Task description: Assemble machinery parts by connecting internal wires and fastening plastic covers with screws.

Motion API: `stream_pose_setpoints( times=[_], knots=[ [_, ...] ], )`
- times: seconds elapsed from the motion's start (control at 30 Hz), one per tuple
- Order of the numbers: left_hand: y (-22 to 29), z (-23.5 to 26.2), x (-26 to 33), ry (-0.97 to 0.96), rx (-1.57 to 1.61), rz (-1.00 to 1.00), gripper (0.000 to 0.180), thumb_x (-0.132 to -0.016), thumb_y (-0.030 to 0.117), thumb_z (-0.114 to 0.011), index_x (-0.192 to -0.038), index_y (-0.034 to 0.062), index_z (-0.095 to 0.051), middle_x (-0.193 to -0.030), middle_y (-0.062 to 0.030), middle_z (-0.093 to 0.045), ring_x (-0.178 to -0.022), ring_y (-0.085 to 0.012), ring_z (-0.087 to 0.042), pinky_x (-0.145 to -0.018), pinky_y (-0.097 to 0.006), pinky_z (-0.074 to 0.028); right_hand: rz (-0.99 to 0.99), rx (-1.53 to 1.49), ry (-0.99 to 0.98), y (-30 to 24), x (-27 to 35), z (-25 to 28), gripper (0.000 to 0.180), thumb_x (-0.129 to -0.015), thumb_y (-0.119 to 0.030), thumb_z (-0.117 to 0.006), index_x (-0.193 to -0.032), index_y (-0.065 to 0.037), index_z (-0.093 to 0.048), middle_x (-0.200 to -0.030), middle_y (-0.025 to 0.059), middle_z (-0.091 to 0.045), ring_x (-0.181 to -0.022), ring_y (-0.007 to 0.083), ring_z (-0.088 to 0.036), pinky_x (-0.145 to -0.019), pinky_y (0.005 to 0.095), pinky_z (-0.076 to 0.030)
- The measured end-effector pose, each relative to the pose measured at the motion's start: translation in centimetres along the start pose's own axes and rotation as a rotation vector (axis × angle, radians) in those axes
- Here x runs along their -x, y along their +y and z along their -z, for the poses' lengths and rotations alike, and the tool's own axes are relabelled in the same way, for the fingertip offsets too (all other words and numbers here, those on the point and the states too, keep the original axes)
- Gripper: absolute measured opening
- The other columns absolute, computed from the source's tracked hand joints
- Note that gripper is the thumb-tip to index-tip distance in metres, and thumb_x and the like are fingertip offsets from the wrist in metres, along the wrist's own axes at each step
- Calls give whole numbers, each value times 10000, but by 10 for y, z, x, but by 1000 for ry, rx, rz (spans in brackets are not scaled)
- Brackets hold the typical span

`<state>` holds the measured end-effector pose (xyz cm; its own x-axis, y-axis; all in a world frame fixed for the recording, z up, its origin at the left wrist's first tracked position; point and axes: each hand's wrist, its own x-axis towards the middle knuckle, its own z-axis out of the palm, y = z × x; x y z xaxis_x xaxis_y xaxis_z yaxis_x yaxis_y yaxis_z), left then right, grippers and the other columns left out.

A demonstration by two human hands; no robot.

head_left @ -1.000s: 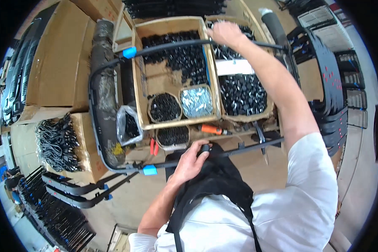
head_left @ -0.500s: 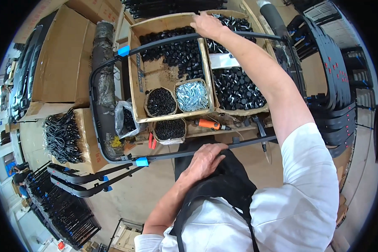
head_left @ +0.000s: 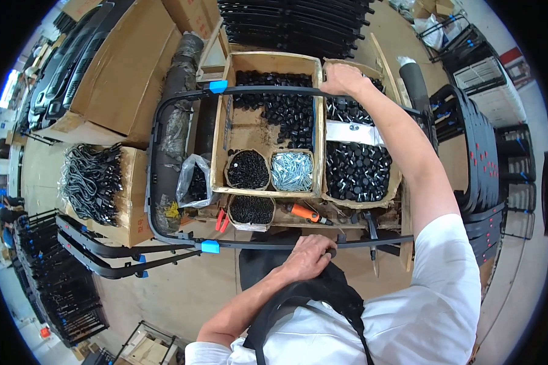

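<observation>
A large black frame (head_left: 274, 90) with rounded corners lies across the bench, over the boxes of parts. Blue tape (head_left: 210, 246) marks its near and far rails. My left hand (head_left: 309, 257) is closed round the near rail, beside a small upright tab. Reaching across to the far rail, my right hand (head_left: 343, 80) grips it close to the divide between two boxes, its fingertips partly hidden. Under the frame, the left box (head_left: 318, 121) holds black caps, a tub of black screws (head_left: 248, 170) and a tub of silver screws (head_left: 292, 171). Black-headed bolts (head_left: 358, 173) fill the right box.
An orange power screwdriver (head_left: 307, 213) and red-handled pliers (head_left: 222, 221) lie along the bench's near edge. A bag of black parts (head_left: 195, 182) sits left of the boxes. Coiled black cables (head_left: 91, 182) stand further left. More curved black frames (head_left: 484, 158) are stacked at right.
The view has shifted, so the bench appears lower and further right. My left hand's fingers have curled more tightly over the near rail. My right hand stays on the far rail.
</observation>
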<state>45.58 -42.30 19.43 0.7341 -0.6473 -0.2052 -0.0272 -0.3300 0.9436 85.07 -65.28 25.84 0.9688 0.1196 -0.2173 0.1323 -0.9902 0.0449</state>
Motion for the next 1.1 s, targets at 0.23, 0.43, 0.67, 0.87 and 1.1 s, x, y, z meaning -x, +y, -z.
stream_pose_setpoints(
  times=[0.23, 0.43, 0.67, 0.87, 1.1],
  knots=[
    [-1, 3, 4, 20, -273, -165, 220, -937, 105, -644, -1151, 111, -696, -992, -141, -705, -914, -396, -705, -788, -519, -549, -14, 56, -51, -12, -4, 6, 509, -1001, -410, -528, -1165, 9, -765, -1222, 261, -738, -1172, 412, -706, -1025, 516, -551],
    [-2, 4, -7, -113, -184, -73, 162, -1038, 169, -604, -1184, 143, -668, -928, -144, -677, -896, -403, -692, -788, -498, -570, -52, 157, -47, 7, -19, -7, 508, -953, -436, -567, -1079, 8, -780, -1130, 252, -764, -1091, 405, -739, -966, 501, -580],
    [-2, 8, -13, -229, -175, -40, 268, -1023, 241, -645, -1275, 149, -626, -1083, -187, -658, -1106, -404, -653, -968, -513, -525, 101, 424, -328, -8, 4, 22, 435, -846, -391, -720, -1043, -10, -792, -1135, 216, -773, -1061, 340, -761, -918, 467, -607],
    [-11, 2, -9, -228, -55, 70, 306, -996, 250, -675, -1261, 97, -663, -1187, -223, -637, -1211, -418, -611, -1025, -506, -504, 151, 555, -396, 4, -3, 12, 305, -778, -253, -742, -998, -47, -793, -1060, 185, -786, -1047, 344, -762, -909, 469, -610],
    [-11, -5, -13, -225, -182, 54, 263, -1064, 251, -518, -1227, 180, -712, -1033, -205, -749, -1012, -435, -709, -853, -568, -573, 66, 397, -4, 6, -8, -1, 234, -864, -174, -683, -1047, -104, -811, -1135, 133, -792, -1096, 290, -765, -899, 426, -617]
  ],
)
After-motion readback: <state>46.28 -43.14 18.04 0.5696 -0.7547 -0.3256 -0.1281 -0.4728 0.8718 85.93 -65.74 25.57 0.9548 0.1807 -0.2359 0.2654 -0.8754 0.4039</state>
